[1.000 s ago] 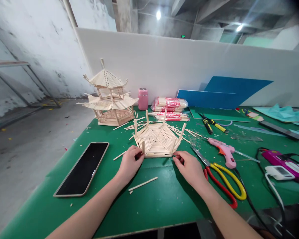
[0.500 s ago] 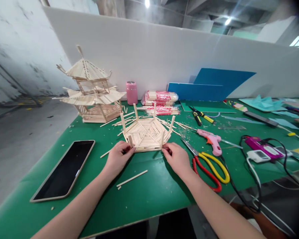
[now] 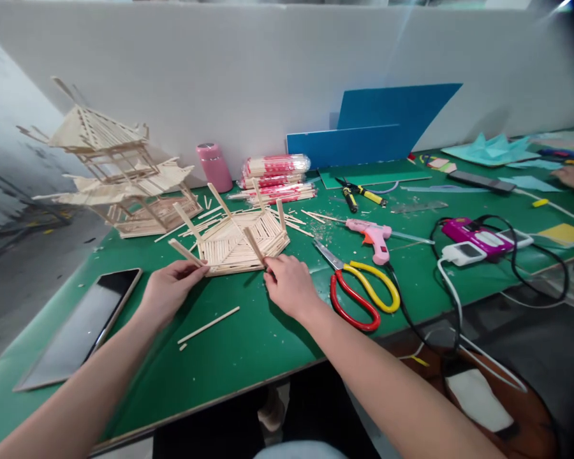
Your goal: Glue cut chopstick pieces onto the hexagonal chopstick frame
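Your left hand (image 3: 169,290) pinches the near-left corner of the six-sided platform of pale wooden sticks (image 3: 239,241), with thumb and fingers (image 3: 197,270) closed on its edge just below a slanting post. Your right hand (image 3: 291,287) takes the near-right corner, its fingers curled tight together on the rim beside another post.

The platform rests on the green table (image 3: 249,357) at your twelve o'clock, with short posts rising from its corners.

Reading from the platform:
- The red-and-yellow-handled scissors (image 3: 358,296) lie at four o'clock, just beside your right hand.
- The pink glue gun (image 3: 370,236) sits at three o'clock.
- The wrapped bundles of chopsticks (image 3: 275,175) are at one o'clock.
- The pink cylindrical bottle (image 3: 213,167) stands at eleven o'clock.
- The two-tiered pagoda model of wooden sticks (image 3: 110,172) stands at ten o'clock, near but apart.
- A single loose wooden stick (image 3: 209,325) lies at seven o'clock — between your forearms.
- The flat dark phone (image 3: 76,331) lies at eight o'clock, well apart.
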`<state>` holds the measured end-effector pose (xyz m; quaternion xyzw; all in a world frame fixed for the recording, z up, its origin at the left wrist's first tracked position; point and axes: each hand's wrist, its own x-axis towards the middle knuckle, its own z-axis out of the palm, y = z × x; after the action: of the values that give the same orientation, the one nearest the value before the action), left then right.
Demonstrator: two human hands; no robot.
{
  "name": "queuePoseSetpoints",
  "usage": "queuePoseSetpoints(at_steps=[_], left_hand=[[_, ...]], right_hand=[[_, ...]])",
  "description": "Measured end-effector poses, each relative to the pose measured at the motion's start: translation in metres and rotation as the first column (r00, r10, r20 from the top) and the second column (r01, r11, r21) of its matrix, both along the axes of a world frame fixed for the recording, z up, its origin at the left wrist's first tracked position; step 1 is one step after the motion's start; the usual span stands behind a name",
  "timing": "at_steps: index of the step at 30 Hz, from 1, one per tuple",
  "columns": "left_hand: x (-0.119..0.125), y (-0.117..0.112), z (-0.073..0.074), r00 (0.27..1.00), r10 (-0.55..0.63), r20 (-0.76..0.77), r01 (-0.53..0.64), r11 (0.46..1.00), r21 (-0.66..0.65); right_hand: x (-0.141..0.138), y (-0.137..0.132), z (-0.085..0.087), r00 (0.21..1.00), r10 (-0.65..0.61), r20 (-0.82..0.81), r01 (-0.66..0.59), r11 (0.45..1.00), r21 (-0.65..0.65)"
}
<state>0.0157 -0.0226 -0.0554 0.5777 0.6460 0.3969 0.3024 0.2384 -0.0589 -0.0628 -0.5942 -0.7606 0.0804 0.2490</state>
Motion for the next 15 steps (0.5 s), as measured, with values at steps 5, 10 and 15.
queuePoseSetpoints(at_steps=[5, 10, 15], left_hand=[[-0.0043, 0.0089, -0.0001, 0.998, 0.027, 0.058, -0.026, 1.000, -0.016], [-0.0058, 0.0117, -0.0021, 0.995, 0.043, 0.094, -0.042, 0.999, -0.015], [-0.0048, 0.0101, -0.0019, 0.993, 0.043, 0.113, -0.042, 0.999, -0.015]], right_hand=[[-0.0013, -0.0004, 0.0019, 0.998, 0.057, -0.009, -0.057, 0.998, -0.020], [-0.0021, -0.0014, 0.0019, 0.997, 0.080, -0.007, -0.080, 0.996, -0.033], [-0.0018, -0.0021, 0.0013, 0.997, 0.082, 0.004, -0.082, 0.996, -0.036]])
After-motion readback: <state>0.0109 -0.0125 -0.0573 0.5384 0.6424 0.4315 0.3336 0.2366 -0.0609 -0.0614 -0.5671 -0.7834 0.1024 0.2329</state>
